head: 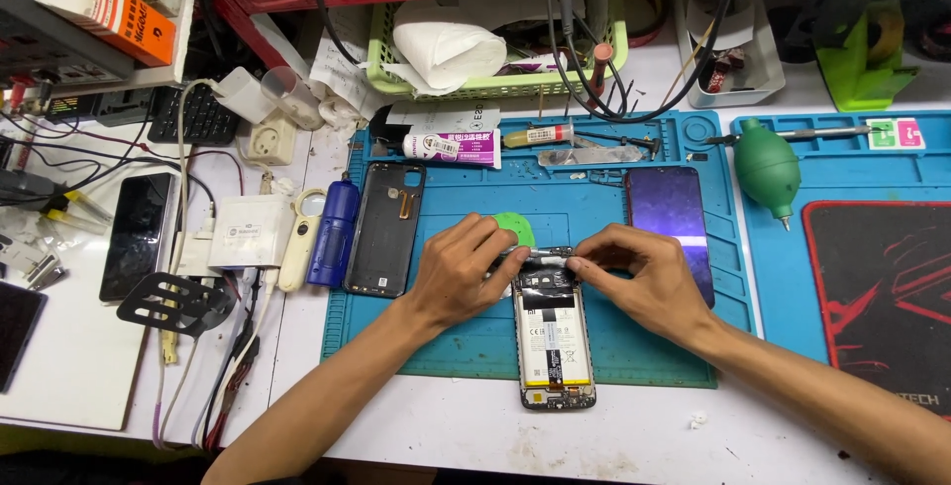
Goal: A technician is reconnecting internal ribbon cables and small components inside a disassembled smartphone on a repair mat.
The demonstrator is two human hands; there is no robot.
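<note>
While both hands work at its top end, opened phone (pixel 555 336) lies face down on blue mat (pixel 594 198); left hand (pixel 458 272) and right hand (pixel 644 272) pinch a small silvery part (pixel 540 254) between fingertips; back cover (pixel 384 229) just left, dark screen panel (pixel 672 213) just right

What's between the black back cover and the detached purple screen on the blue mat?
Head view: the green round pad, both hands, left and right, and the opened phone's top end, which they hold.

Glossy glass screen (pixel 670 230), matt rubbery blue mat (pixel 594 336)
</note>
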